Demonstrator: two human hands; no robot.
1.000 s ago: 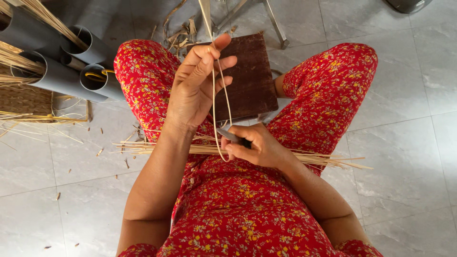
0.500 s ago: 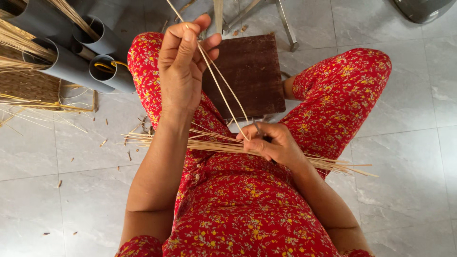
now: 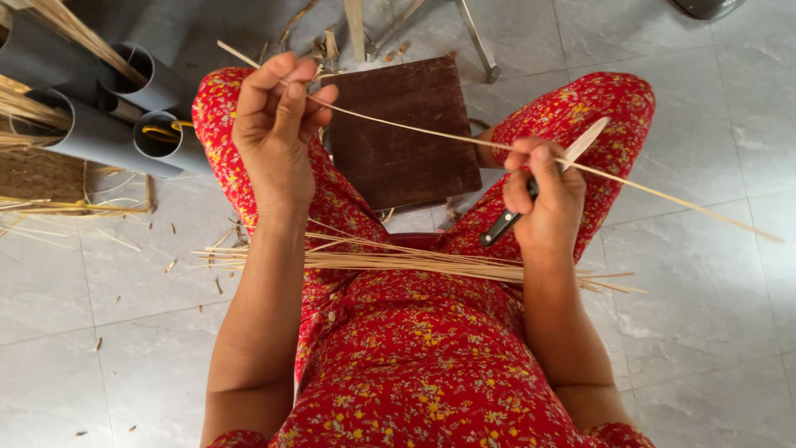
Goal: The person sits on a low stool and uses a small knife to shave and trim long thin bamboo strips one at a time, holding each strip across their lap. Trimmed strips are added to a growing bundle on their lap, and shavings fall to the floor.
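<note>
Over the lap, both hands work one thin cane strip.
Left hand (image 3: 274, 124) pinches the strip (image 3: 431, 133) near its far-left end; right hand (image 3: 543, 195) is clenched around a black-handled knife (image 3: 531, 195), blade touching the strip, which runs on to the right. A bundle of strips (image 3: 406, 263) lies across the thighs.

the person wears a red garment (image 3: 431, 365) printed all over with small yellow and pale flowers, covering the torso and both legs. both arms are bare from above the elbow; no rings or bracelets show.
</note>
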